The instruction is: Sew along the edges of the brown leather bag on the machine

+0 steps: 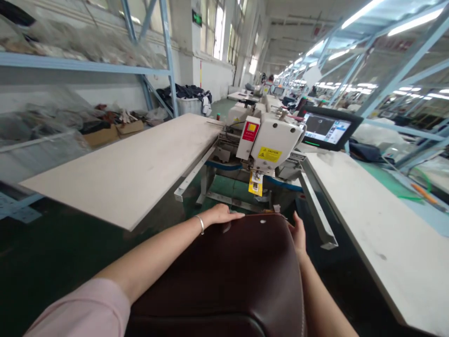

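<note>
A large dark brown leather bag fills the lower middle of the view, with a seam along its right side and a small pale spot near its far edge. My left hand, a silver bangle at the wrist, grips that far edge with the thumb on top. On the other side, my right hand holds the right corner, thumb up, the other fingers partly hidden behind the leather. Just beyond the edge stands a white sewing machine, its needle area above a yellow-marked plate, apart from the bag.
Pale tabletops lie left and right of the machine. Metal rails jut toward me. A control screen stands at the right. Shelving with plastic-wrapped goods lines the left wall.
</note>
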Available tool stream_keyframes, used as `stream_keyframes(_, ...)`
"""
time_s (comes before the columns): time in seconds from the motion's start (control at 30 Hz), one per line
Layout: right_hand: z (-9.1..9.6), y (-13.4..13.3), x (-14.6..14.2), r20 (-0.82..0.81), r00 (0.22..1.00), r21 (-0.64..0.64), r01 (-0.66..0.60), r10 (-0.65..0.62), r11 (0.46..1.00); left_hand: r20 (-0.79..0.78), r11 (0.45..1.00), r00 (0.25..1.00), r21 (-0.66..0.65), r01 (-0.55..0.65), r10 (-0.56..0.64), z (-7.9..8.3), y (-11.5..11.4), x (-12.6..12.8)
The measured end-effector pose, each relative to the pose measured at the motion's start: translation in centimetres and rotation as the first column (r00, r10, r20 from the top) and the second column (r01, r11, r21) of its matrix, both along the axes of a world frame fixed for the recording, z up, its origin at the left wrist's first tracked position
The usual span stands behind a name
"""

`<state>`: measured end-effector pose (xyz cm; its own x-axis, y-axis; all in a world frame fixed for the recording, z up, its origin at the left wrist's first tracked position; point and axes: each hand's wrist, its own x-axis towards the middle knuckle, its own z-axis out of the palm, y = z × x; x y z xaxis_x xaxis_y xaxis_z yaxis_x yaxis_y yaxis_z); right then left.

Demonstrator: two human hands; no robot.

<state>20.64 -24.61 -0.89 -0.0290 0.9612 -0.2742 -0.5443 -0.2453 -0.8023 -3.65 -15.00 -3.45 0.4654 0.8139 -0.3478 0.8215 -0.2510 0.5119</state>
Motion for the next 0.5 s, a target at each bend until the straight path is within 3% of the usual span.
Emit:
stream_keyframes(0.1,1.0,1.0,0.2,0.03,0.998,-0.048,-0.05,0.051,0.998,0.074,0.995,0.997,-0.097,0.033,-0.026,3.0,2.2,-1.2)
stream_keyframes(0.27,2.2,3.1,2.1,0.183,0.981,0.002,-0.07,0.068,0.998,0.437,0.977,0.89,-0.211,-0.038,0.129,6.2,3.2,-2.4)
stream_keyframes(0.4,1.6,5.0,3.9,0.268,0.958,0.077,-0.123,0.098,0.989,0.429,0.99,0.895,-0.115,-0.078,0.12,7.5,5.2,-2.0)
stream_keyframes(0.5,1.0,6.9,4.3,0.319,0.947,0.124,-0.088,0.044,0.988,0.36,0.991,0.923,-0.07,-0.116,0.134,7.6,7.5,-1.5)
